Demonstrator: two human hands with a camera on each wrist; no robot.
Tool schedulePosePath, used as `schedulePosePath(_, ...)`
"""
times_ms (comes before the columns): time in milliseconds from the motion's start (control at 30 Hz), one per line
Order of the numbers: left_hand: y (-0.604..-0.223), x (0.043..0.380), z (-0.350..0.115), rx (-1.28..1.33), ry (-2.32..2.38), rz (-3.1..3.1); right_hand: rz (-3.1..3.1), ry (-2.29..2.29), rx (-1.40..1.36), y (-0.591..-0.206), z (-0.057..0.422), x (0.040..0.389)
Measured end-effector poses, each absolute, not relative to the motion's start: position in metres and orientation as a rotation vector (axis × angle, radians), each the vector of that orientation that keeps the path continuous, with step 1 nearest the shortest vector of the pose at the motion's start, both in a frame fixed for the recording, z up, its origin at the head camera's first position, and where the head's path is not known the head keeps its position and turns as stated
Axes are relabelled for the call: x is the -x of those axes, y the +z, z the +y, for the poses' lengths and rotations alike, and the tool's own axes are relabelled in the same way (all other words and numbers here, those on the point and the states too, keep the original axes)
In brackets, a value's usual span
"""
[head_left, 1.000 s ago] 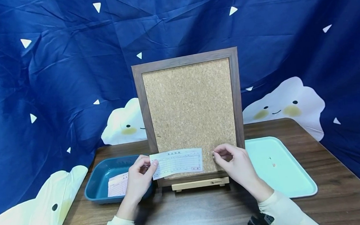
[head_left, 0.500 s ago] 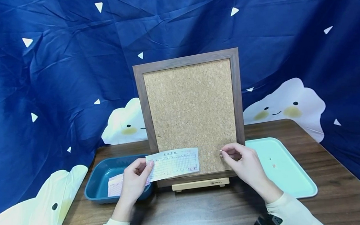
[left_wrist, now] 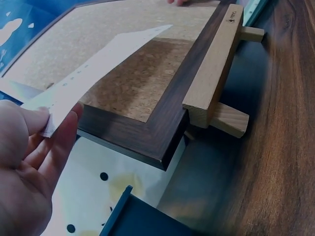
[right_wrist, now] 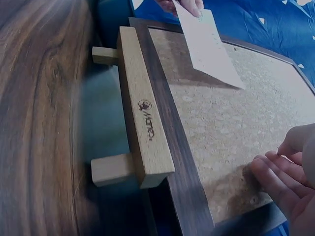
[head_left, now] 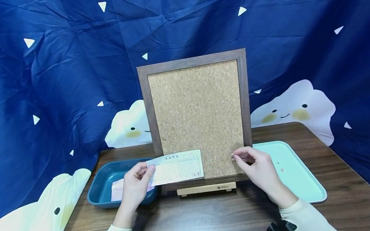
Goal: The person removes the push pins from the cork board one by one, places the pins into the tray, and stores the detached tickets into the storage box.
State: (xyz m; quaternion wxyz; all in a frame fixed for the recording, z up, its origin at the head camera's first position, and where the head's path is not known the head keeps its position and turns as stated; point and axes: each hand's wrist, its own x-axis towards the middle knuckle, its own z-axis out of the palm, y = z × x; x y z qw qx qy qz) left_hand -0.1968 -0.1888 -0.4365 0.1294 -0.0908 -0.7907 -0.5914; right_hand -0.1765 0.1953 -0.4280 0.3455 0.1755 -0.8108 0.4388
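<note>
My left hand (head_left: 134, 185) pinches a printed paper form (head_left: 176, 167) by its left end, thumb in front. In the left wrist view, the rest of the form (left_wrist: 98, 64) slants out over the lower corkboard (left_wrist: 142, 73) and casts a shadow on it. The framed corkboard (head_left: 197, 111) stands upright on a small wooden easel (head_left: 206, 188). At the board's lower right my right hand (head_left: 259, 169) holds thumb and index finger together on a tiny pale object (head_left: 232, 154), too small to name. The right wrist view has these fingertips close over the cork.
A blue bin (head_left: 100, 184) at left holds a pinkish printed slip (head_left: 117, 190). To the right lies a mint tray (head_left: 298, 179) bearing tiny objects (head_left: 282, 170). Behind the wooden table (head_left: 204, 216) hangs a blue cloth (head_left: 74, 76) with clouds.
My left hand has drawn the form a little to the left. My right hand has shifted right, toward the board's right edge, keeping its pinch.
</note>
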Motion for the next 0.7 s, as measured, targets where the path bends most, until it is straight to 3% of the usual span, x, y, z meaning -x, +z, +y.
schedulePosePath(700,-0.431,0.195,-0.2,0.239,-1.686,-2.258,-2.131,1.045,-0.441,-0.43,0.226,0.17)
